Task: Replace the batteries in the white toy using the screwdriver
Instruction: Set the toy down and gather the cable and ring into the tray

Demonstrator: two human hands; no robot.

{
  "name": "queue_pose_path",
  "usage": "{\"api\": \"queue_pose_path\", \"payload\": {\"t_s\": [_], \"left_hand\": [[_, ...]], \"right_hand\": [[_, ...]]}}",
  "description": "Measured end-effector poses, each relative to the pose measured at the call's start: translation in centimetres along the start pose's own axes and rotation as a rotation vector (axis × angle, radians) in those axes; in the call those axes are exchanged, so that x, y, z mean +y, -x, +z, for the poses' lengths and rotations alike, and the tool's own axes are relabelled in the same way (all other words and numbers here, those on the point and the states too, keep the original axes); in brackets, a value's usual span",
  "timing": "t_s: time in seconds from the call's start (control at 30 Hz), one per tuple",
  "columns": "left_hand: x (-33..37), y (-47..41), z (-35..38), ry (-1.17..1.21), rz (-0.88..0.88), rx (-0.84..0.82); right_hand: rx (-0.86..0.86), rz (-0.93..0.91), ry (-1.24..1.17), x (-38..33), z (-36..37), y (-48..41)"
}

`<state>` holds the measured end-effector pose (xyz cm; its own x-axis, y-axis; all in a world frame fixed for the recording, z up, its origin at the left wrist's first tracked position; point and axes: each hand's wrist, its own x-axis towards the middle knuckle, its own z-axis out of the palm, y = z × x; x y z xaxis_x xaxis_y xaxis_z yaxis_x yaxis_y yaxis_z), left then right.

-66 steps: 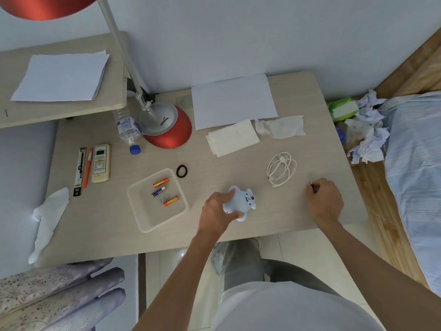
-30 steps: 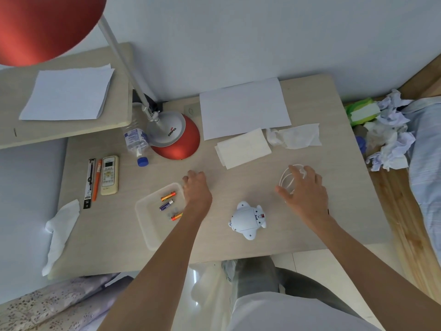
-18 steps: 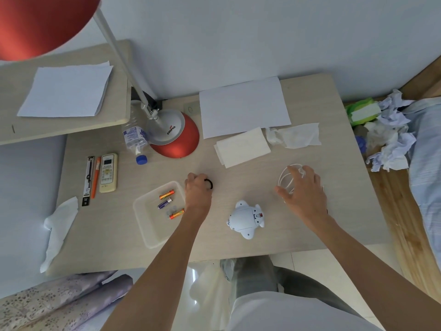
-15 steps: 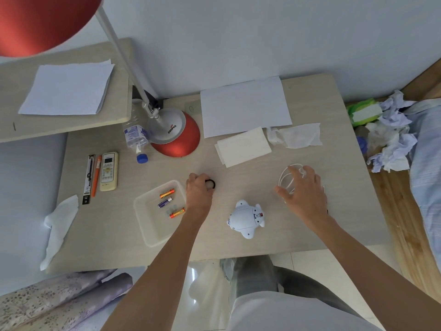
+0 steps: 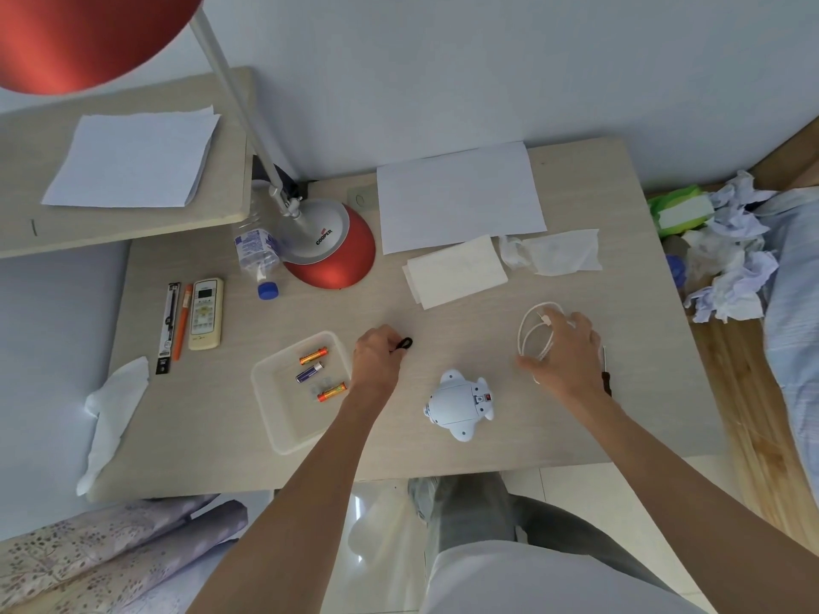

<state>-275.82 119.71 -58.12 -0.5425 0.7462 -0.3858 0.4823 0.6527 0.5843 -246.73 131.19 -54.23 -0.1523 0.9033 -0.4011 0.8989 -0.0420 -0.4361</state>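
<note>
lamp text: "COOPER" is read on the silver part of the red lamp base [image 5: 330,248]; print on the water bottle [image 5: 257,254] label and on the remote [image 5: 205,313] is too small to be read.
white toy: white toy [image 5: 461,403] is laid belly-up on the table [image 5: 487,445], front-right of the lamp base, nothing touching it; a small red switch is seen on its right side.
toy axis: long axis is run from far-left to near-right across the table; head end cannot be told.
left hand: left hand [image 5: 376,363] is set in front of the lamp base, between tray [image 5: 283,429] and toy; fingers are curled and pinched on a black hair tie [image 5: 404,344], which is squashed into a narrow loop.
right hand: right hand [image 5: 565,354] is laid over the white cable [image 5: 534,332], far right of the lamp base; fingers are loosely spread, nothing seen gripped.
screwdriver: screwdriver [image 5: 606,374] is lying on the table just right of the right hand, thin shaft pointed away, dark handle toward the table's near edge.
batteries: three batteries [image 5: 313,355] are lying in the clear tray, front-left of the lamp base; two orange, one purple; labels unreadable.
other: paper sheet [image 5: 458,197] and folded tissue [image 5: 454,272] are placed right of the lamp base.
</note>
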Motion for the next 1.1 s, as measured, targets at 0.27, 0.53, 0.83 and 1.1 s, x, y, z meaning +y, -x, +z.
{"api": "queue_pose_path", "payload": {"t_s": [0.27,0.53,0.83,1.1], "left_hand": [[1.1,2.0,-0.9,0.110,0.046,0.036],[0.7,5.3,-5.8,0.247,0.077,0.170],[-3.7,9.9,-13.7,0.262,0.016,0.289],[-8.4,9.1,-16.1,0.244,-0.061,0.236]], "right_hand": [[0.063,-0.026,-0.238,0.5,0.5,0.4],[0.112,-0.105,-0.349,-2.0,-1.4,2.6],[0.071,-0.387,-0.362,-13.0,-1.3,7.5],[-0.081,-0.538,-0.256,-22.1,6.3,12.6]]}}
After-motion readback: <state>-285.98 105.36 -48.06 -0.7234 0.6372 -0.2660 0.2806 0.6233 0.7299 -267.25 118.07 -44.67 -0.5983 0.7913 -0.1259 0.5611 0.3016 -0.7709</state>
